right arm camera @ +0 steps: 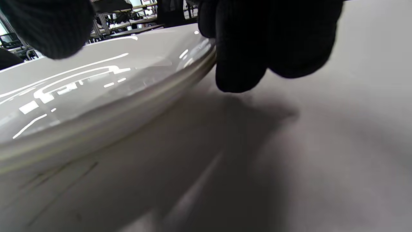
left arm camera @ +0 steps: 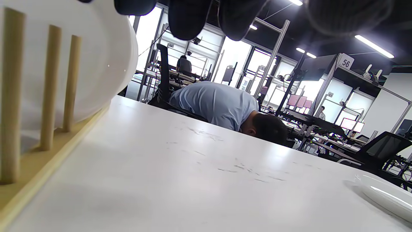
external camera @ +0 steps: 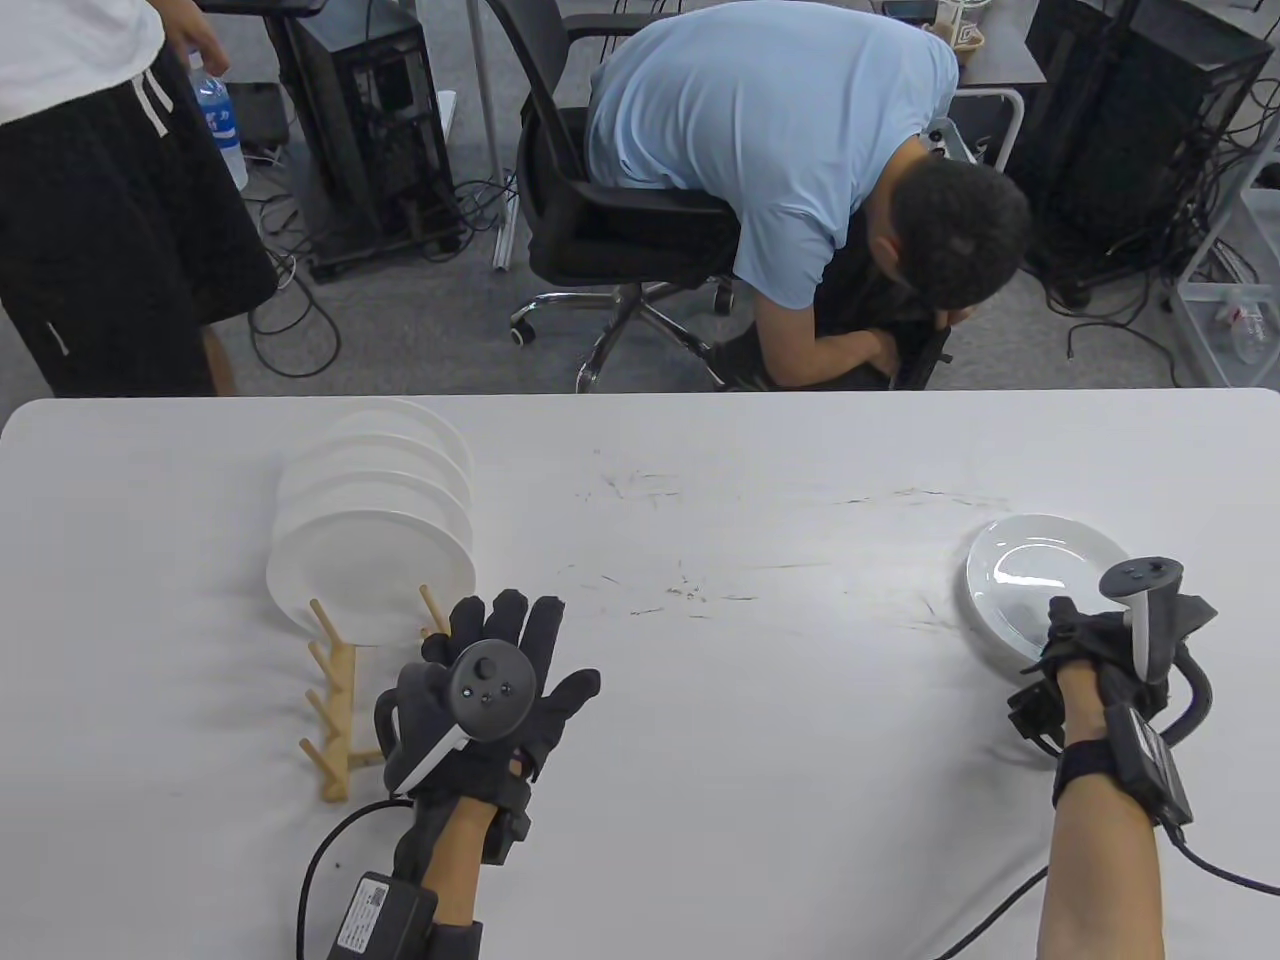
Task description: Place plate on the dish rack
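Note:
A white plate (external camera: 1040, 575) lies flat on the white table (external camera: 750, 720) at the right; it also shows in the right wrist view (right arm camera: 96, 83) and the left wrist view (left arm camera: 383, 193). My right hand (external camera: 1090, 640) grips its near rim: fingers (right arm camera: 241, 48) curl at the edge and the thumb sits over the top. A wooden dish rack (external camera: 335, 690) stands at the left and holds several upright white plates (external camera: 370, 560); its near pegs (left arm camera: 48, 96) are free. My left hand (external camera: 500, 660) rests open on the table just right of the rack, holding nothing.
A man in a blue shirt (external camera: 780, 130) bends over on an office chair beyond the table's far edge. Another person (external camera: 100, 200) stands at the far left. The table between rack and plate bears only scuff marks (external camera: 690, 590).

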Motion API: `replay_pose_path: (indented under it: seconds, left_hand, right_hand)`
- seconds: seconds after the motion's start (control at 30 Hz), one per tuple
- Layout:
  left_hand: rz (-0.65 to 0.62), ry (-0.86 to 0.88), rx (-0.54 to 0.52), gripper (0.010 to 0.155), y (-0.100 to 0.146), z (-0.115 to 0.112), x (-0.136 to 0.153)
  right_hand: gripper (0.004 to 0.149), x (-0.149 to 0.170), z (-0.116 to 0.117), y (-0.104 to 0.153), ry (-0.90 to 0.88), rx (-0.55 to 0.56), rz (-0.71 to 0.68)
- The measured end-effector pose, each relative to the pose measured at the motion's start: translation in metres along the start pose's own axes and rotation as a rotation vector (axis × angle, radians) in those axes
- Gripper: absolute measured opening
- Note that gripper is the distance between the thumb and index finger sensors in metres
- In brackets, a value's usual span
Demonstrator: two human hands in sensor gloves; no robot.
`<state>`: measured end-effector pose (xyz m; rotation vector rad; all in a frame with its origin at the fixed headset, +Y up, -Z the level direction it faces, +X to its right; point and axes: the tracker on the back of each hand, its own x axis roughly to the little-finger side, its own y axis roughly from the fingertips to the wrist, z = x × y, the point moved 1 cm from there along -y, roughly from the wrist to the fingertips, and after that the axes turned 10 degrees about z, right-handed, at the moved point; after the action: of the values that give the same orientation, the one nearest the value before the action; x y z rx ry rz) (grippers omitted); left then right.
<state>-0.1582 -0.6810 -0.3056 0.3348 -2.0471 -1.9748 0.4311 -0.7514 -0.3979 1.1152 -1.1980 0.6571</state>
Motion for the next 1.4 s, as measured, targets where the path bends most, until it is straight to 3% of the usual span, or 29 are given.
replay_pose_path:
  seconds: [0.13,0.3,0.5,0.73,0.9,1.0,1.2,1.4]
  left_hand:
    - [0.01,0.006,0.011,0.083,-0.001,-0.001,0.003]
    - [0.015,0.007,0.022,0.083,-0.001,0.0,0.004]
    - [0.015,0.013,0.04,0.083,0.0,-0.001,0.003]
    - [-0.002,0.027,0.054,0.083,-0.001,-0.005,0.001]
    - [-0.011,0.029,0.067,0.083,-0.001,-0.007,-0.001]
    - [-0.016,0.027,0.08,0.083,-0.002,-0.01,-0.003]
    - [-0.027,0.037,0.09,0.082,-0.002,-0.012,-0.005]
    - [-0.053,0.091,0.098,0.079,-0.001,-0.016,-0.007]
  right_hand:
    - [0.094,0.006,0.004,-0.009,0.005,0.002,0.055]
    - [0.087,0.021,0.003,-0.02,-0.155,-0.076,0.078]
    - [0.066,0.037,-0.006,-0.02,-0.319,-0.081,0.098]
    - [0.056,0.049,-0.046,0.008,-0.447,0.0,0.019]
    - [0.061,0.048,-0.062,0.035,-0.536,0.007,-0.132]
    - [0.068,0.048,-0.056,0.053,-0.662,-0.086,-0.201]
    - [0.069,0.049,-0.026,0.077,-0.817,-0.256,-0.305]
    - [0.068,0.041,0.005,0.097,-0.959,-0.621,-0.377]
